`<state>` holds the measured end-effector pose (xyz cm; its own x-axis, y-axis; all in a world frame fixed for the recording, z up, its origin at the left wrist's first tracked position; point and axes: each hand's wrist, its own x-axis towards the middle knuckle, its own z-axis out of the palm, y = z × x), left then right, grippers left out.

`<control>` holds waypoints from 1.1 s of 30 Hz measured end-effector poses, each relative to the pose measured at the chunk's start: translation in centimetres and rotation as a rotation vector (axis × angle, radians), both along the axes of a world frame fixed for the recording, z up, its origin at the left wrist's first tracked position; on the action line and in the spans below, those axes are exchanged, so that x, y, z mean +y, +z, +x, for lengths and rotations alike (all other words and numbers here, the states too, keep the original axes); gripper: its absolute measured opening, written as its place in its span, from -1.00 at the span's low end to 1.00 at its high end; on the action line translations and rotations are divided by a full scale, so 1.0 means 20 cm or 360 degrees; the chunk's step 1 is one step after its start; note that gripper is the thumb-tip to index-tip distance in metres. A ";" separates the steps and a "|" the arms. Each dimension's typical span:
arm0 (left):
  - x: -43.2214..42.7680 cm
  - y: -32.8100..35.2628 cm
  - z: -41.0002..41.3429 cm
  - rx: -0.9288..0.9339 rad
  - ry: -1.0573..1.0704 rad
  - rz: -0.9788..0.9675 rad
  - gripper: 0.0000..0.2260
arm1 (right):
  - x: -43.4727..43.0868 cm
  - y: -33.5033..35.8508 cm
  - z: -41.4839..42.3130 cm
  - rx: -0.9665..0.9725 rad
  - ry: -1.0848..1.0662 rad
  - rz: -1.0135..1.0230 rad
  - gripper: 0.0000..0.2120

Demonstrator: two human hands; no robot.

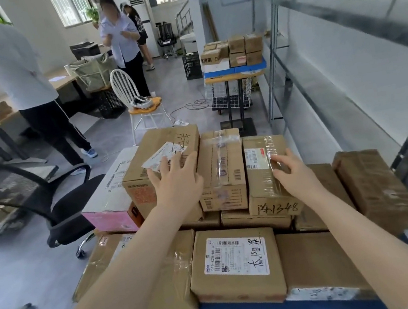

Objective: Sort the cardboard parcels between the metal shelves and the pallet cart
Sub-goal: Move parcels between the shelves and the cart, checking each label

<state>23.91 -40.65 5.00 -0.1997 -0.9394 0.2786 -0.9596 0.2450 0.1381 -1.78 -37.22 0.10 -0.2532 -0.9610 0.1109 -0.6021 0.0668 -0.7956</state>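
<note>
left hand [175,182]: spread flat on big box [159,139]
right hand [295,171]: fingers flat on taped box [262,185]
mid box [221,167]: between those two

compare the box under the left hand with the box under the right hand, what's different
The left box is wider than the right box. The right box is wrapped in shiny clear tape; the left box is mostly bare cardboard. The left box has marker writing on top; the right box on its near face. Both are brown cardboard, one under the left hand, one under the right hand.
</note>
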 end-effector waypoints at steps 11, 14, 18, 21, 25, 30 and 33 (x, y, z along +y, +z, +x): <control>0.14 0.11 -0.28 0.0022 -0.0415 -0.0109 -0.56 | 0.31 0.15 -0.08 -0.0023 -0.0141 -0.0169 -0.59; 0.25 0.23 -0.53 0.0155 -0.0727 -0.0091 -0.56 | 0.66 0.22 -0.17 0.0000 -0.0391 -0.0239 -0.62; 0.65 0.26 -0.89 0.0445 -0.1485 -0.0059 -0.55 | 1.31 0.24 -0.26 0.0003 -0.0953 -0.0266 -0.65; 1.16 0.15 -1.06 0.0598 -0.2048 0.0123 -0.51 | 1.90 0.18 -0.21 -0.0017 -0.1473 -0.0295 -0.66; 1.94 0.02 -1.13 0.0537 -0.2618 0.0418 -0.49 | 2.71 0.11 0.08 -0.0079 -0.2074 -0.0255 -0.67; 2.84 0.00 -1.00 0.0351 -0.3167 0.0609 -0.55 | 3.68 0.15 0.59 -0.0001 -0.2717 -0.0121 -0.69; 3.30 -0.04 -0.87 0.0233 -0.3380 0.0678 -0.56 | 4.16 0.16 0.89 0.0030 -0.3005 -0.0046 -0.70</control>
<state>6.49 25.34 4.15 -0.7452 0.6072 0.2758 0.6533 0.5817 0.4846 16.09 46.02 3.26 -0.8304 0.5407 0.1344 0.2280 0.5499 -0.8035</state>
